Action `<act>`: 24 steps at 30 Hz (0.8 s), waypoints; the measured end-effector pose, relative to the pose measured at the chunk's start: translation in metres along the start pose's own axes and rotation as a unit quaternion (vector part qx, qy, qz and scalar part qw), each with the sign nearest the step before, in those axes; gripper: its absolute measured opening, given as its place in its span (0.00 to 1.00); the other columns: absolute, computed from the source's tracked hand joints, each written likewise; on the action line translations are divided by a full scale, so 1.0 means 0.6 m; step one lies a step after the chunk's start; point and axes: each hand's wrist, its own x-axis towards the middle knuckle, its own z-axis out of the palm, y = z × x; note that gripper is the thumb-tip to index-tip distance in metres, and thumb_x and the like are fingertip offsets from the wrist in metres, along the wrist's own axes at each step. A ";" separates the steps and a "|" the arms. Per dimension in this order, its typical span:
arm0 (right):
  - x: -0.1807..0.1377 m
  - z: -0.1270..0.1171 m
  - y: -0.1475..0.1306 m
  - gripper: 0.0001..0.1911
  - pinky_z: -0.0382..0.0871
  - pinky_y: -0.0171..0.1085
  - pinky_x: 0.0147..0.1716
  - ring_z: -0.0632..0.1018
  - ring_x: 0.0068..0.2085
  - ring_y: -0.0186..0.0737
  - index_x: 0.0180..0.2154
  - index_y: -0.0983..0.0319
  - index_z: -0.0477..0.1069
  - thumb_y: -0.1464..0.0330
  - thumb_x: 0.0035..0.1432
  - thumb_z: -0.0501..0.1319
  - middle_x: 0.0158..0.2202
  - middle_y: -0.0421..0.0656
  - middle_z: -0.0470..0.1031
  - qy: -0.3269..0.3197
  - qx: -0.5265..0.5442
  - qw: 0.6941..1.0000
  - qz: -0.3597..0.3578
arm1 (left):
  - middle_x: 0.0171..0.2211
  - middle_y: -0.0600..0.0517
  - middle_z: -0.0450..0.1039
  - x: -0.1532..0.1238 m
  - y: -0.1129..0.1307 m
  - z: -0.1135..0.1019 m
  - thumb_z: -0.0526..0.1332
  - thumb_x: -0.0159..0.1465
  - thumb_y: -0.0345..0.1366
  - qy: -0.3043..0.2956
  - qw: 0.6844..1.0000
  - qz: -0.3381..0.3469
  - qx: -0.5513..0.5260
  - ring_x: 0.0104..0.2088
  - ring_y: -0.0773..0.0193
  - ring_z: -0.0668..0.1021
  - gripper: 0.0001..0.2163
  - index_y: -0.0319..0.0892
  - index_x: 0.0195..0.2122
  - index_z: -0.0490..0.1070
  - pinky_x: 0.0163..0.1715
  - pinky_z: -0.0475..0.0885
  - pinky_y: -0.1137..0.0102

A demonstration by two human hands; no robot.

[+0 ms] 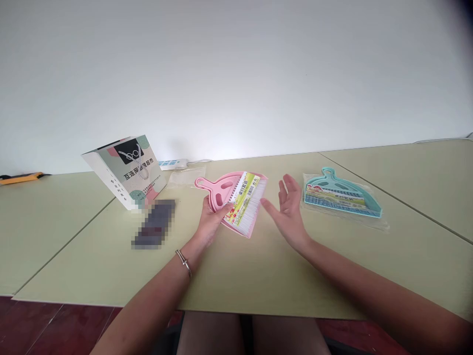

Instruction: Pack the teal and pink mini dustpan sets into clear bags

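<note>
A pink dustpan (222, 184) with a white-bristled brush (254, 209) nested in it is held above the table by my left hand (211, 217). The thumb lies on top of the set, and the other fingers go underneath, out of sight. A yellow and white printed label (243, 197) wraps the brush. My right hand (289, 209) is raised just right of the bristles, fingers apart and holding nothing; its thumb tip is close to the bristles, and I cannot tell whether it touches. Farther right lies a teal dustpan and brush set (336, 190) in clear plastic wrapping.
A printed paper bag (129, 170) with rope handles stands at the left. In front of it lies a dark, pixelated flat object (155, 224). Clear plastic packaging (185, 176) and a white power strip (173, 163) are near the wall. An orange and black item (22, 178) sits far left.
</note>
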 end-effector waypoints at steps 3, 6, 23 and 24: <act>0.005 0.002 0.001 0.34 0.65 0.50 0.55 0.63 0.62 0.49 0.56 0.55 0.56 0.53 0.50 0.62 0.62 0.49 0.61 -0.092 0.167 0.963 0.190 | 0.42 0.51 0.71 -0.003 0.000 0.003 0.71 0.47 0.35 -0.018 1.000 0.007 -0.001 0.40 0.63 0.77 0.26 0.44 0.44 0.60 0.42 0.73 0.63; 0.001 0.008 0.003 0.23 0.71 0.52 0.48 0.74 0.53 0.53 0.46 0.57 0.67 0.56 0.50 0.64 0.50 0.48 0.74 -0.164 0.245 0.910 0.291 | 0.43 0.50 0.71 -0.012 -0.004 0.006 0.71 0.47 0.36 -0.081 0.995 -0.016 0.048 0.41 0.61 0.76 0.28 0.44 0.46 0.60 0.42 0.73 0.63; 0.069 -0.050 0.065 0.24 0.77 0.51 0.41 0.75 0.51 0.54 0.49 0.57 0.65 0.61 0.48 0.61 0.54 0.47 0.71 0.022 0.155 0.960 0.233 | 0.66 0.35 0.45 0.194 0.036 -0.060 0.56 0.60 0.40 0.040 0.811 0.046 0.582 0.66 0.42 0.43 0.22 0.37 0.54 0.63 0.60 0.33 0.46; 0.071 -0.053 0.068 0.24 0.77 0.51 0.41 0.75 0.51 0.54 0.49 0.57 0.65 0.61 0.49 0.62 0.54 0.47 0.72 0.028 0.156 0.961 0.227 | 0.65 0.35 0.48 0.191 0.031 -0.062 0.57 0.59 0.41 0.027 0.810 0.034 0.584 0.66 0.40 0.46 0.21 0.38 0.52 0.64 0.59 0.34 0.43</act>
